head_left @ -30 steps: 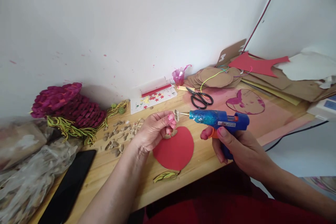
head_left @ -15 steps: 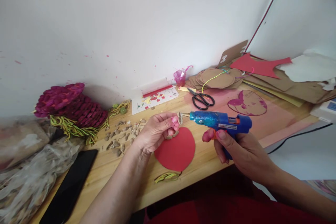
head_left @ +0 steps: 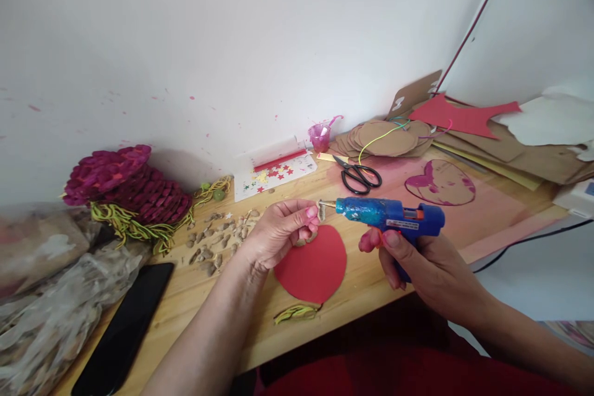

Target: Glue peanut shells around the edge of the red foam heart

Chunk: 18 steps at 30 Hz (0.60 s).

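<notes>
My left hand [head_left: 281, 232] pinches a small pale shell piece [head_left: 320, 210] between thumb and fingers, held above a red paper disc [head_left: 312, 266] on the wooden table [head_left: 223, 315]. My right hand [head_left: 420, 263] grips a blue glue gun [head_left: 390, 215] with a finger on the orange trigger. The gun's metal nozzle points left and touches the shell piece. A couple of shell pieces lie on the disc's upper left edge, partly hidden by my left hand.
Loose shell pieces [head_left: 216, 238] are scattered left of the disc. A magenta woven craft [head_left: 127, 189] with yellow fringe, plastic bags [head_left: 51, 303] and a black phone [head_left: 125, 328] sit at left. Black scissors [head_left: 359, 176], a star sticker sheet [head_left: 276, 174], cardboard discs [head_left: 385, 137] and red paper lie behind.
The shell piece in my left hand has turned slightly and dropped a little against the nozzle. The glue gun has barely moved.
</notes>
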### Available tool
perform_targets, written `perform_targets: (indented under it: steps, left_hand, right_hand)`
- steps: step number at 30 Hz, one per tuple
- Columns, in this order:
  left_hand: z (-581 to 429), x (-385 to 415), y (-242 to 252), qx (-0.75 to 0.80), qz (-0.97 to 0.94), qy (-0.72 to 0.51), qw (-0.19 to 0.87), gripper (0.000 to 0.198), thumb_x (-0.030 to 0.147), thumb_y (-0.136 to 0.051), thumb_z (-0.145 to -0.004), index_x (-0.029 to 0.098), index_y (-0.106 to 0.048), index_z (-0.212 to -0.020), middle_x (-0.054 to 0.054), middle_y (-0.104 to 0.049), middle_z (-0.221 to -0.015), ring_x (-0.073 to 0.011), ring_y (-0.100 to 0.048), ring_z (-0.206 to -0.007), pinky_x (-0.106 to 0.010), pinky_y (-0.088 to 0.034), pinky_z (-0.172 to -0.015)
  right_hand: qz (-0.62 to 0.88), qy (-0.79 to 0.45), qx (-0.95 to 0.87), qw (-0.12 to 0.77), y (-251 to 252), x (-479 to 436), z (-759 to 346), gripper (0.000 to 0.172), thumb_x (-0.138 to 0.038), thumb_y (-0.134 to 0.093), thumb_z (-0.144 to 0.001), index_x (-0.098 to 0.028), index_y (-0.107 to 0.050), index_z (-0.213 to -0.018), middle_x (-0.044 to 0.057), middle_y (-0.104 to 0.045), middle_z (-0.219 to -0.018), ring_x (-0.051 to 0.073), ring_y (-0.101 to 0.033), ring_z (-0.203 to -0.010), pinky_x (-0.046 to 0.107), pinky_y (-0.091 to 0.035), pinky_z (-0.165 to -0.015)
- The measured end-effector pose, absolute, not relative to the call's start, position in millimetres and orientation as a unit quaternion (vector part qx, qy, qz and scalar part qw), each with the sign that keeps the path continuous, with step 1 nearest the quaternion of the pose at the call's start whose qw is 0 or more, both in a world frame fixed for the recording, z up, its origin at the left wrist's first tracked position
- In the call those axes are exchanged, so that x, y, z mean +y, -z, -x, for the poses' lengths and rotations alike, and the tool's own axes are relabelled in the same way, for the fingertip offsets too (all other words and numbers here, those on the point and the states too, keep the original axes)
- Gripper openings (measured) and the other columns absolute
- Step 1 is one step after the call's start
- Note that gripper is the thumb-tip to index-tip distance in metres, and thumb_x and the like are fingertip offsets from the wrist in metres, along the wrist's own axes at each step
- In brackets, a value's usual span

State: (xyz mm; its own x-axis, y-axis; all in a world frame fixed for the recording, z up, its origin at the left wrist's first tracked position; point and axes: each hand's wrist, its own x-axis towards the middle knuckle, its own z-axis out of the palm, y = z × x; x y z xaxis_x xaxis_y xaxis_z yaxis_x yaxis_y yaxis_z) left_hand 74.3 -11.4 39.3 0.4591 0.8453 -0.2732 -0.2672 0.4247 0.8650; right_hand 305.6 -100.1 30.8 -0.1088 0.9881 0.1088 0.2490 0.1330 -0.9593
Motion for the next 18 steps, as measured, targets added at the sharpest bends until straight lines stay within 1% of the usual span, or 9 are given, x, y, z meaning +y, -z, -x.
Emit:
perform_targets:
  steps: [3, 8, 13, 18]
  left_hand:
    - [-74.6, -11.3, -39.0, 0.368, -0.392, -0.367, 0.759, 0.028, 0.031, -0.093, -0.065, 0.013, -0.076, -0.079, -0.002, -0.067, -0.064, -0.0045, -0.054, -0.052, -0.014, -0.039, -0.048]
    - [-73.6, -10.8, -37.6, 0.368, -0.396, -0.367, 0.757, 0.028, 0.032, -0.093, -0.066, 0.013, -0.076, -0.079, -0.002, -0.067, -0.065, -0.0045, -0.054, -0.051, -0.014, -0.039, -0.049]
    - [-73.0, -10.2, -37.1, 0.374, -0.395, -0.365, 0.756, 0.029, 0.032, -0.093, -0.065, 0.013, -0.076, -0.078, -0.002, -0.067, -0.064, -0.0045, -0.054, -0.051, -0.014, -0.038, -0.048]
    - [-73.8, -10.2, -38.0, 0.379, -0.393, -0.363, 0.755, 0.03, 0.032, -0.094, -0.064, 0.013, -0.075, -0.079, -0.002, -0.067, -0.064, -0.0044, -0.054, -0.051, -0.014, -0.037, -0.048]
  right_hand:
    - [0.507, -0.426, -0.611, 0.434, -31.1, -101.0, -306.0, 0.046, -0.061, -0.043, -0.1, -0.022, -0.063, -0.087, -0.003, -0.053, -0.049, 0.014, -0.052, -0.05, 0.029, -0.043, -0.052]
    - [0.512, -0.427, -0.61, 0.428, -32.4, -100.2, -306.1, 0.048, -0.063, -0.043, -0.099, -0.022, -0.06, -0.081, -0.002, -0.056, -0.051, 0.015, -0.054, -0.052, 0.029, -0.043, -0.053]
    - [0.508, -0.437, -0.605, 0.43, -30.1, -98.0, -305.8, 0.046, -0.062, -0.043, -0.099, -0.022, -0.06, -0.085, -0.003, -0.055, -0.051, 0.013, -0.052, -0.048, 0.028, -0.042, -0.051]
    - [0.512, -0.432, -0.606, 0.43, -28.9, -97.4, -305.8, 0.046, -0.061, -0.043, -0.099, -0.022, -0.06, -0.083, -0.002, -0.056, -0.052, 0.013, -0.053, -0.05, 0.028, -0.043, -0.052]
